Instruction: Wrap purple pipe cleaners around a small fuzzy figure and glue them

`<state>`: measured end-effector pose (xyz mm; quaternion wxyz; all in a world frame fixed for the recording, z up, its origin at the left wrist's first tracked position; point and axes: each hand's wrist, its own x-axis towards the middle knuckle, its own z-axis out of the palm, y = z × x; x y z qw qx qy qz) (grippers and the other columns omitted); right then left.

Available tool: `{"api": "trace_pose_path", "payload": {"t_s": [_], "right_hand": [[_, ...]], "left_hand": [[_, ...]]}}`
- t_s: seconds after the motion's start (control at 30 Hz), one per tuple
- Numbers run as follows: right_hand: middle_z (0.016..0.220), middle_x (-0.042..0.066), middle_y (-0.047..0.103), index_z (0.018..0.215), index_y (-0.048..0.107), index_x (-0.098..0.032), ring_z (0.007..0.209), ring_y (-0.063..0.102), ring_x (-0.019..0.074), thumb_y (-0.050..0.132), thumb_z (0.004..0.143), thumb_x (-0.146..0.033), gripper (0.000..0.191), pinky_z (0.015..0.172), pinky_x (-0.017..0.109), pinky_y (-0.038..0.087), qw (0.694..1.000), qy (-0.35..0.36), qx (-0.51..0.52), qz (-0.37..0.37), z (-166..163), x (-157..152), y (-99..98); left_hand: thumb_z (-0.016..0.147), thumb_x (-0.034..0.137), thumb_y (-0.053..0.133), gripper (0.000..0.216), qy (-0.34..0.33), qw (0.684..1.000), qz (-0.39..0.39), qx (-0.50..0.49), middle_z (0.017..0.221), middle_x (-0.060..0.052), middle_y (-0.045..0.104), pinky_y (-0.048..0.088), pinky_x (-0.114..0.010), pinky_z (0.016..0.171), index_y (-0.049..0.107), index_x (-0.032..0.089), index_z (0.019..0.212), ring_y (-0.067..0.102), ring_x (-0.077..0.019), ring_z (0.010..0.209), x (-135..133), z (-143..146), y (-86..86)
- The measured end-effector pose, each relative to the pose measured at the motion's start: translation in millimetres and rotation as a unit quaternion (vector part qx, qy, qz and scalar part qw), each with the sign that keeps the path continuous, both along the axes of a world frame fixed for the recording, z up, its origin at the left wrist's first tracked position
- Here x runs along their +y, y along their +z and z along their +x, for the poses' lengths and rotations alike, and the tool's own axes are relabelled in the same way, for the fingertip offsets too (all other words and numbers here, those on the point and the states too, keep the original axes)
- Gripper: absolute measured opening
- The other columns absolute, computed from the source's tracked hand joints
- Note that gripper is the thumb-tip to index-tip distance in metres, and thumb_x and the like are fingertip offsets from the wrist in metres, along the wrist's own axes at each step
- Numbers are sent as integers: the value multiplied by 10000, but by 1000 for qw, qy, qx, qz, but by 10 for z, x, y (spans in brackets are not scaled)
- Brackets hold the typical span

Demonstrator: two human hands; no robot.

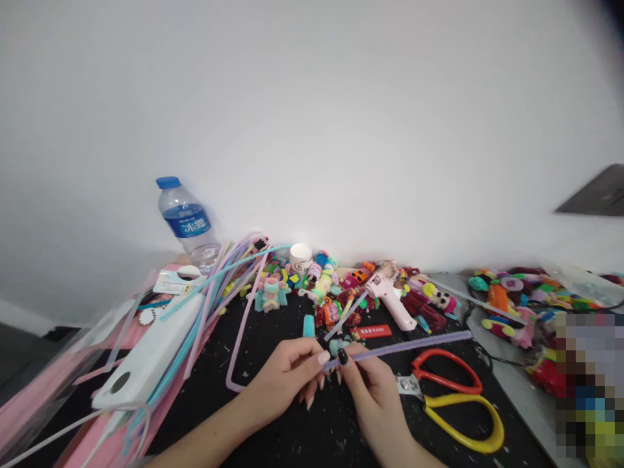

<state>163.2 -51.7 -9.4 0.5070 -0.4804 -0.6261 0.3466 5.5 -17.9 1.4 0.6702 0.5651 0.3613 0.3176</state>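
My left hand and my right hand meet over the black mat, both pinching one end of a purple pipe cleaner that stretches out to the right. A small teal fuzzy piece sits at my fingertips. Fingers of both hands are closed on the stem.
Red-and-yellow scissors lie right of my hands. A pink glue gun, a red lighter, fuzzy craft figures and a white jar sit behind. Loose pipe cleaners, a white case and a water bottle are left.
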Motion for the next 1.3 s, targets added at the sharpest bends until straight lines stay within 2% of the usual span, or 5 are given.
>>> {"api": "trace_pose_path", "payload": {"t_s": [0.23, 0.53, 0.83, 1.13, 1.3], "right_hand": [[613, -17, 473, 669, 515, -181, 576, 442, 132, 432, 915, -298, 285, 533, 232, 351, 999, 36, -27, -26, -13, -26, 41], [606, -3, 523, 612, 520, -196, 587, 503, 150, 411, 919, -342, 357, 568, 249, 408, 993, 38, -112, 23, 67, -142, -22], [638, -13, 496, 708, 525, -183, 589, 473, 135, 412, 929, -285, 268, 547, 230, 382, 1000, -7, -12, -3, -2, 10, 75], [628, -7, 509, 679, 525, -181, 589, 479, 137, 418, 920, -266, 277, 557, 232, 375, 998, 42, -46, -5, -10, -33, 51], [557, -33, 448, 576, 441, -190, 525, 454, 113, 370, 942, -283, 385, 518, 218, 353, 998, 24, -62, 12, -5, -80, 72]], "left_hand": [[823, 443, 534, 356, 37, 997, 19, 59, 482, 70, 439, 313, -168, 379, 464, 163, 615, 378, -53, 382, 10, -14, 56], [755, 376, 626, 275, -185, 974, -81, 102, 486, 56, 495, 313, -163, 358, 548, 146, 626, 409, -54, 364, -73, -66, 97], [855, 482, 459, 390, 51, 998, -34, -23, 523, 32, 521, 321, -186, 402, 553, 134, 707, 463, -73, 394, 66, -27, 56], [826, 437, 538, 343, 24, 999, 24, 33, 502, 61, 453, 339, -182, 418, 500, 154, 636, 398, -64, 414, 17, -30, 59], [806, 393, 568, 302, -77, 993, -2, 93, 469, 79, 427, 270, -164, 365, 500, 161, 626, 366, -53, 372, -35, -51, 114]]}}
